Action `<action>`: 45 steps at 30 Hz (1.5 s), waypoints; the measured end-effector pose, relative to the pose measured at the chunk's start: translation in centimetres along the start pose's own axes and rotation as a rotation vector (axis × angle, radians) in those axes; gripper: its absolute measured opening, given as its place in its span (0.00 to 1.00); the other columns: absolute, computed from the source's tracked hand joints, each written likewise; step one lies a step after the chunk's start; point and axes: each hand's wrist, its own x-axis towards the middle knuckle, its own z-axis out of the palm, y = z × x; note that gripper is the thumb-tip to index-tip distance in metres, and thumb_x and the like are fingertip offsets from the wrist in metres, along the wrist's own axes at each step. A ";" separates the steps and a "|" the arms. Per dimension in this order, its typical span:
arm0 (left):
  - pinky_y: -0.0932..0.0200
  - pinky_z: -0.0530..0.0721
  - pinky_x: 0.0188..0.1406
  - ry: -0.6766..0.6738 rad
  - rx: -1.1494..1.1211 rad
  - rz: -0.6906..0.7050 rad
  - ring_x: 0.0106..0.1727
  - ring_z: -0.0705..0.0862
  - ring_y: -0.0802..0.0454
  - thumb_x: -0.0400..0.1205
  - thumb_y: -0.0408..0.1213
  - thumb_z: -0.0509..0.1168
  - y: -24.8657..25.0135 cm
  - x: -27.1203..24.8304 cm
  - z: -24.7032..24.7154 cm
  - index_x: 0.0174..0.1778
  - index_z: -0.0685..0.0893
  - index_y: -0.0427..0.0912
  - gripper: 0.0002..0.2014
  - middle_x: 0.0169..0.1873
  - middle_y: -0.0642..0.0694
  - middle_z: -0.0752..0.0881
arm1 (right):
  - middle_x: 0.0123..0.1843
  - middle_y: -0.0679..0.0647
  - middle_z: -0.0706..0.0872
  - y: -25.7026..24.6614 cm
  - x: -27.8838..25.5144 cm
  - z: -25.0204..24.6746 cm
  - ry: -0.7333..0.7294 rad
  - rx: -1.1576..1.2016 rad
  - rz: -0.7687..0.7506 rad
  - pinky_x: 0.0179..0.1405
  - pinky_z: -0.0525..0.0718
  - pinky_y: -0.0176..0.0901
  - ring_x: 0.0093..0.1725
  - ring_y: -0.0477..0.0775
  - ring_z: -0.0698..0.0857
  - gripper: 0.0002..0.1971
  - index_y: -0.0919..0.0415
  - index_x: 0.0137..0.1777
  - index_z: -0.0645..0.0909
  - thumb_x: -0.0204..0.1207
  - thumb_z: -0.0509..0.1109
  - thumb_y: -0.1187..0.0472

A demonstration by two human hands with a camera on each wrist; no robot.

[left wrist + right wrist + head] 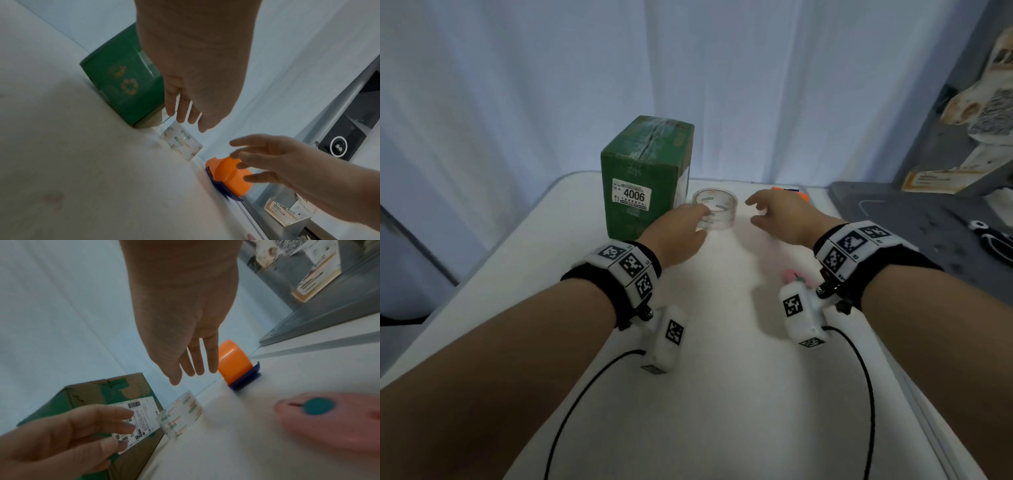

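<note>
A roll of clear tape [717,209] [183,142] [183,412] lies flat on the white table [722,394], just right of a tall green cardboard box [647,178] [123,84] [92,402] with a white label. My left hand [702,219] [185,113] [115,426] reaches to the roll's left rim with relaxed fingers; whether they touch it I cannot tell. My right hand [756,212] [246,159] [193,369] hovers spread, a little right of the roll, holding nothing.
An orange tape dispenser with a blue base [804,196] [228,172] [234,363] sits behind my right hand at the table's back edge. A pink object [794,275] [329,418] lies under my right wrist. Scissors [993,240] rest on a grey mat [911,222] to the right.
</note>
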 end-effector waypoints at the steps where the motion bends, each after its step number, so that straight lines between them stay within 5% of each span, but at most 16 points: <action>1: 0.54 0.74 0.69 0.018 0.007 0.007 0.69 0.78 0.43 0.83 0.34 0.58 0.2 -0.6 -0.1 0.74 0.72 0.38 0.22 0.70 0.39 0.78 | 0.61 0.57 0.84 0.2 -1.0 -0.3 0.000 0.012 0.004 0.63 0.73 0.41 0.65 0.59 0.81 0.19 0.59 0.69 0.77 0.79 0.65 0.60; 4: 0.53 0.73 0.70 0.044 0.039 0.014 0.70 0.77 0.44 0.82 0.36 0.59 0.8 -2.5 -0.3 0.75 0.71 0.39 0.23 0.70 0.40 0.78 | 0.61 0.59 0.84 0.8 -4.1 -0.6 -0.046 -0.020 0.058 0.55 0.70 0.38 0.65 0.61 0.80 0.17 0.62 0.65 0.80 0.79 0.65 0.57; 11: 0.44 0.76 0.68 0.053 0.236 0.040 0.70 0.76 0.40 0.82 0.43 0.59 2.7 -5.9 0.8 0.73 0.72 0.41 0.23 0.70 0.39 0.77 | 0.77 0.59 0.72 1.2 -10.6 1.3 -0.253 -0.111 0.254 0.74 0.69 0.46 0.76 0.60 0.70 0.28 0.61 0.76 0.70 0.78 0.67 0.51; 16: 0.42 0.77 0.66 0.043 0.276 0.037 0.69 0.75 0.39 0.82 0.43 0.58 3.0 -6.4 1.7 0.73 0.71 0.41 0.23 0.69 0.39 0.77 | 0.69 0.59 0.81 1.5 -11.5 3.5 -0.056 -0.014 0.245 0.67 0.76 0.46 0.69 0.60 0.77 0.21 0.58 0.68 0.79 0.75 0.70 0.58; 20: 0.42 0.76 0.67 0.030 0.258 0.016 0.69 0.75 0.40 0.82 0.42 0.58 2.5 -5.8 1.9 0.73 0.71 0.42 0.23 0.68 0.39 0.77 | 0.60 0.59 0.86 1.6 -10.3 4.3 0.074 0.035 0.272 0.61 0.82 0.49 0.61 0.60 0.82 0.11 0.58 0.56 0.85 0.79 0.65 0.58; 24: 0.44 0.76 0.68 0.046 0.228 0.009 0.70 0.75 0.41 0.82 0.41 0.57 1.9 -4.4 1.7 0.73 0.72 0.42 0.22 0.69 0.40 0.77 | 0.50 0.60 0.89 1.3 -7.8 4.3 0.156 0.076 0.259 0.54 0.84 0.47 0.53 0.62 0.86 0.14 0.62 0.49 0.86 0.78 0.65 0.52; 29: 0.45 0.74 0.70 0.056 0.171 0.013 0.70 0.74 0.42 0.82 0.38 0.57 1.1 -1.7 1.6 0.72 0.72 0.41 0.21 0.70 0.41 0.77 | 0.50 0.61 0.90 -0.1 -3.2 3.7 0.316 0.229 0.277 0.53 0.83 0.47 0.52 0.63 0.86 0.13 0.63 0.50 0.86 0.78 0.67 0.53; 36: 0.46 0.72 0.73 0.036 0.104 0.027 0.71 0.72 0.42 0.82 0.35 0.56 -0.4 2.2 2.4 0.71 0.73 0.40 0.20 0.69 0.41 0.75 | 0.52 0.66 0.89 0.2 3.0 5.1 0.240 0.122 0.286 0.45 0.81 0.46 0.54 0.65 0.86 0.14 0.69 0.51 0.83 0.81 0.62 0.58; 45: 0.48 0.71 0.74 -0.005 0.093 0.044 0.72 0.70 0.43 0.83 0.36 0.56 -0.9 3.6 2.7 0.72 0.72 0.40 0.20 0.71 0.42 0.73 | 0.51 0.67 0.88 1.2 4.7 6.1 0.136 -0.061 0.279 0.38 0.75 0.43 0.50 0.66 0.87 0.10 0.70 0.50 0.82 0.79 0.61 0.66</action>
